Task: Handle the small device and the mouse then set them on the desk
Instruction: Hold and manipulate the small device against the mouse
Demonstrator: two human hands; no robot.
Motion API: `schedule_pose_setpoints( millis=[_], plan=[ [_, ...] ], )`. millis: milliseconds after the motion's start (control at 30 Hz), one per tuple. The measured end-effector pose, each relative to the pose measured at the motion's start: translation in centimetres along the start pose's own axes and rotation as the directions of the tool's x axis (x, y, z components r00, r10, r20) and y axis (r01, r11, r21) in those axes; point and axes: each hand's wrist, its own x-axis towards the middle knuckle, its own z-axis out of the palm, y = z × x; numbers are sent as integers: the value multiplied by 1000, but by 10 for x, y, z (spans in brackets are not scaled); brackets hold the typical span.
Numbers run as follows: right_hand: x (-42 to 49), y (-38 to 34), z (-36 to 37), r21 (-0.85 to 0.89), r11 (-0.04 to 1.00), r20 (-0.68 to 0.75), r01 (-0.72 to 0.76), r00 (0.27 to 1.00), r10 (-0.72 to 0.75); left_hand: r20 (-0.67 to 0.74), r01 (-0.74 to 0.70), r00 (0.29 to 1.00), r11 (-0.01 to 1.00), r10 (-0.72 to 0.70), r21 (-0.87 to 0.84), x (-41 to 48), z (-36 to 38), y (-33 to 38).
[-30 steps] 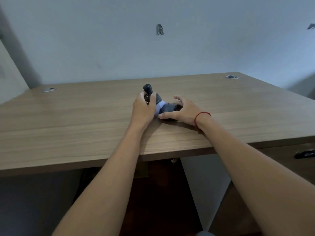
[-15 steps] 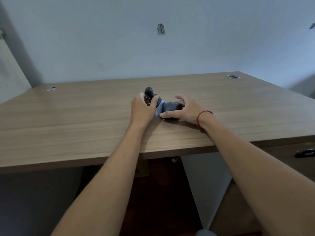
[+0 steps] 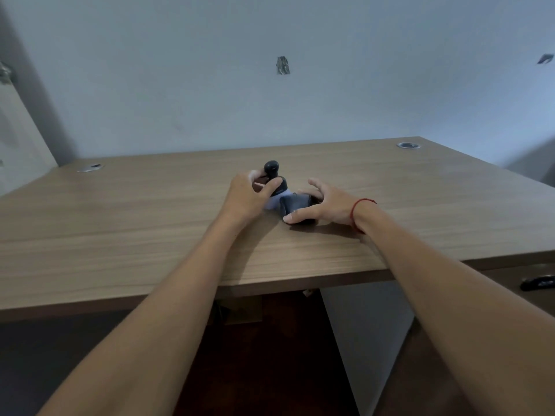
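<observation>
Head view: your left hand (image 3: 247, 196) clasps the small device (image 3: 274, 180); your right hand (image 3: 326, 202), fingers spread, apparently rests loosely over the mouse (image 3: 295, 205) on the counter (image 3: 120, 223).

We see a light brown desk (image 3: 135, 223) with a streaky wood grain, and two silvery round cable holes (image 3: 407, 145) near its far edge. The small device (image 3: 274, 181) is dark grey on top with a pale lilac-white base, the mouse (image 3: 295, 205) beside it is black, and a thin red string (image 3: 359, 210) circles our right wrist. The wall (image 3: 180, 70) is a plain pale blue-grey.
</observation>
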Motion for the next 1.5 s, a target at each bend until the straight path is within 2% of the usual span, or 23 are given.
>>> schedule_pose_setpoints(
  millis=[100,200,300,400,467,567,667,767,867,1000,1133,1200,1300,1367,1500],
  plan=[
    [2,-2,-3,-7,1000,42,-27,999,28,20,-10,1000,1000,11,-19,0,6,-3],
    [3,-2,-4,-2,999,54,-42,998,42,122,12,993,999,-5,-53,5,-3,2],
    [3,0,-5,30,999,67,-38,997,36,238,-93,967,995,96,-25,11,-9,14],
    [1,1,-6,59,998,75,-30,997,26,222,-155,964,987,146,27,11,-3,20],
    [-1,2,-5,93,996,64,-14,998,8,215,-131,969,990,118,44,9,-4,22],
    [-1,1,-4,97,995,44,-13,999,9,337,-53,941,998,41,26,6,-16,29],
    [-1,-2,-2,52,999,70,16,997,-20,419,-21,908,1000,22,-6,0,-24,33],
    [7,4,-2,27,999,110,40,993,-43,396,-24,918,999,33,-29,-4,-20,32],
    [0,-3,-1,55,997,97,57,993,-63,315,-35,948,998,47,-45,-2,-8,30],
    [-4,-5,-1,27,997,95,68,993,-71,145,-91,986,996,87,17,4,9,29],
    [-4,-3,0,40,997,77,58,995,-61,70,-96,993,993,91,66,5,23,25],
    [-3,-4,2,23,998,61,63,996,-64,144,-47,989,998,40,46,6,20,27],
    [0,-3,3,17,998,29,53,998,-53,429,3,903,999,-17,33,11,4,40],
    [1,-2,3,37,998,20,44,999,-45,464,0,886,999,-15,33,14,3,45],
    [1,-1,5,36,998,10,56,998,-56,194,-66,980,992,44,109,14,23,32]
  ],
)
